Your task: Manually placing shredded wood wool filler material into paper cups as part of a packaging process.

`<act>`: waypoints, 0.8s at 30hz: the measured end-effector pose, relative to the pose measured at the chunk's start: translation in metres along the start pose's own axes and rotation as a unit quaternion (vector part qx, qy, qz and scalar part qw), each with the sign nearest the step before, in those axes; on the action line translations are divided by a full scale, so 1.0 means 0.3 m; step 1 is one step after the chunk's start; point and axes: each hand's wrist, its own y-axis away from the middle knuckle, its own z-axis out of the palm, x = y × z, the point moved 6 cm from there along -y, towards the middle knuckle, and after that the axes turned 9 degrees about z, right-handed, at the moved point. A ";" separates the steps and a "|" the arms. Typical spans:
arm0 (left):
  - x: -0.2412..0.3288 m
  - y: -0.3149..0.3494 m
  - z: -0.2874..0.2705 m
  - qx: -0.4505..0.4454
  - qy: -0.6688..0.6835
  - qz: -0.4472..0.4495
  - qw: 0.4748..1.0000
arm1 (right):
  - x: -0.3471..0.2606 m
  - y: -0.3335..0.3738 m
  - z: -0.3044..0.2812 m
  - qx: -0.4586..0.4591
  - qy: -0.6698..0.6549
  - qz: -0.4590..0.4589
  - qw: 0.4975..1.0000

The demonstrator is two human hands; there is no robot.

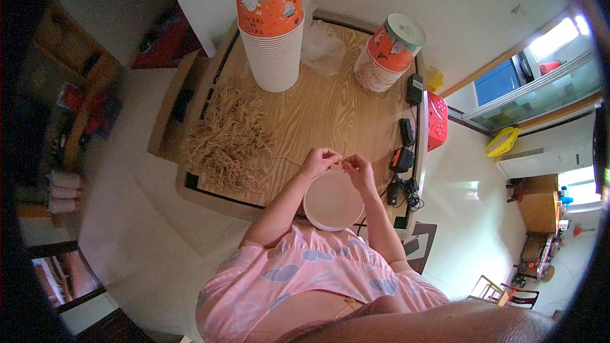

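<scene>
A paper bucket [333, 201], white inside, rests against my body at the table's near edge, its open mouth toward me. My left hand [321, 162] is closed in a pinch just beyond the bucket's far rim. A thin tan string trails from it toward the left. Close beside it, my right hand [359, 173] pinches at the same spot, fingertips almost meeting the left ones; the string between them is very small. A bit of orange outer wall shows below the fingers. Left of my hands lies a loose pile of tan strings [230, 136].
On the wooden table [318, 121] stand a tall stack of upturned paper buckets [272, 57] and a shorter stack [384, 57] at the right. Clear plastic [323, 49] lies between them. Black adapters [401, 160] and cables line the right edge, with a red plastic stool [437, 122] beyond.
</scene>
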 end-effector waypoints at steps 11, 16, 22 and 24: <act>0.164 0.025 0.020 0.054 -0.288 0.226 0.929 | -0.095 0.011 -0.011 -0.011 0.088 -0.076 0.993; 0.074 -0.051 -0.013 -0.015 -0.204 0.134 0.970 | -0.056 -0.032 -0.009 -0.130 -0.042 0.074 0.988; 0.094 -0.077 0.010 -0.045 -0.216 0.142 0.965 | 0.023 -0.070 0.004 -0.163 -0.168 0.162 0.959; 0.075 -0.082 -0.011 -0.094 -0.157 0.133 0.974 | 0.030 -0.064 0.008 -0.158 -0.180 0.174 0.955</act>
